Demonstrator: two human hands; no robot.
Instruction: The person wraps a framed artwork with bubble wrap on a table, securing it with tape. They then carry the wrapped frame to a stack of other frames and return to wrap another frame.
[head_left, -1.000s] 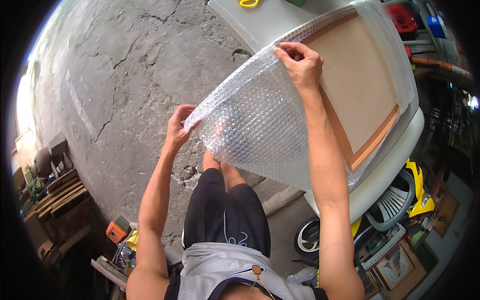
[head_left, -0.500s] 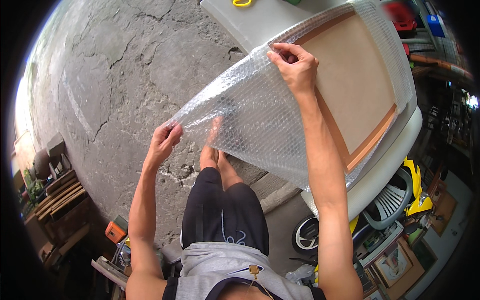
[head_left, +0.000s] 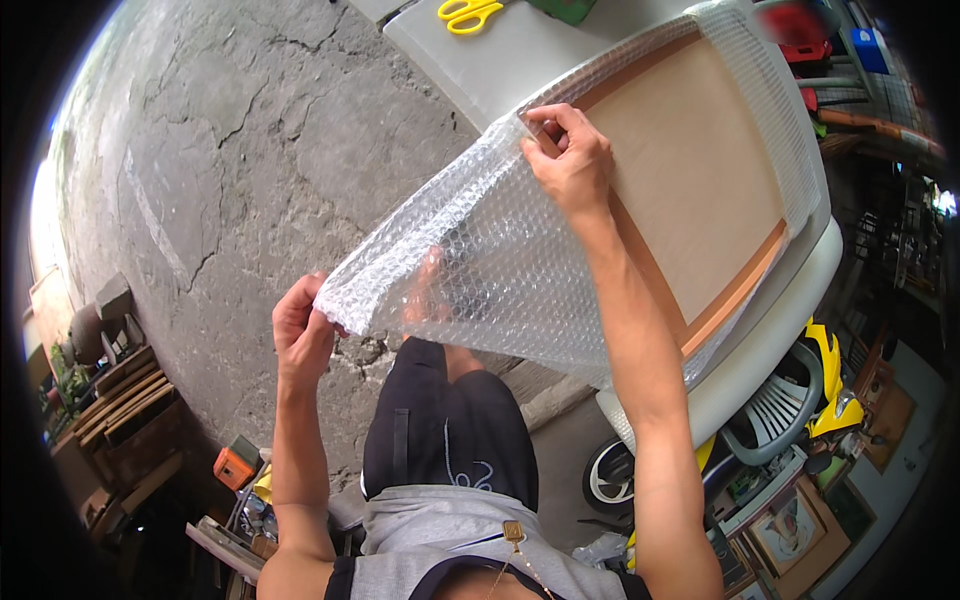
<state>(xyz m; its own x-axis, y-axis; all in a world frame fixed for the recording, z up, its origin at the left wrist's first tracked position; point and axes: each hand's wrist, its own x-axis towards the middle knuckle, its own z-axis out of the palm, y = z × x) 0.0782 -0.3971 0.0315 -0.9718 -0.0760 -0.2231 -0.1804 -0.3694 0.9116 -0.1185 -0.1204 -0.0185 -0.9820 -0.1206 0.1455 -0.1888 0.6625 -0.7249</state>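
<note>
A clear sheet of bubble wrap [head_left: 500, 250] stretches between my two hands. My left hand [head_left: 303, 325] pinches its outer corner, out over the concrete floor and left of my legs. Near the frame's upper left corner, my right hand [head_left: 570, 160] grips the wrap's far edge between thumb and fingers. A wood-edged panel [head_left: 690, 180], tan on its face, lies flat on the table to the right. Bubble wrap also covers the panel's far and right edges. My right forearm hides part of the panel's near left edge.
The pale table [head_left: 470, 75] carries yellow scissors [head_left: 468, 14] and a dark green item [head_left: 565, 8] at its far side. A yellow and grey wheeled object [head_left: 780, 400] stands at the lower right. Stacked wood [head_left: 125, 395] and an orange box [head_left: 233, 467] are at the left.
My left hand has moved down and slightly left with the wrap's corner, and the far edge now looks folded over. My right hand has shifted a little left and nearer. More of the scissors shows.
</note>
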